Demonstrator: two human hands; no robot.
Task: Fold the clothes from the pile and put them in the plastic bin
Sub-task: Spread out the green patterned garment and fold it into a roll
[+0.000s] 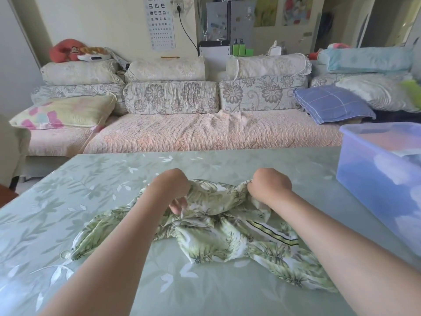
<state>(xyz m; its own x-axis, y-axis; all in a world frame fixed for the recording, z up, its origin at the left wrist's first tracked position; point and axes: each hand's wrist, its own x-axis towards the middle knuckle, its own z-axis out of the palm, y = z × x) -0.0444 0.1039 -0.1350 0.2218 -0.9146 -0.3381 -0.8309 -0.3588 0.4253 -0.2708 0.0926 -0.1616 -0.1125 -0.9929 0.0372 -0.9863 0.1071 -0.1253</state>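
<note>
Head view.
- Shirt (218,238), green leaf print, lies crumpled on the table (98,192) right in front of you. Its long axis runs left to right, with the near-right end trailing under your right forearm.
- Your left hand (174,188) has its fingers curled round a bunch of cloth at the shirt's far edge.
- Your right hand (270,185) is fisted on the same far edge, just to the right. The hands are level and apart, with slack cloth sagging between them.
- Plastic bin (364,179) stands on the table's right side, well apart from the shirt and nearer your right hand. I cannot tell what is in it.
- Judgement: the shirt is not yet folded. Spread it flat first, pulling the hands apart along that edge.
</note>
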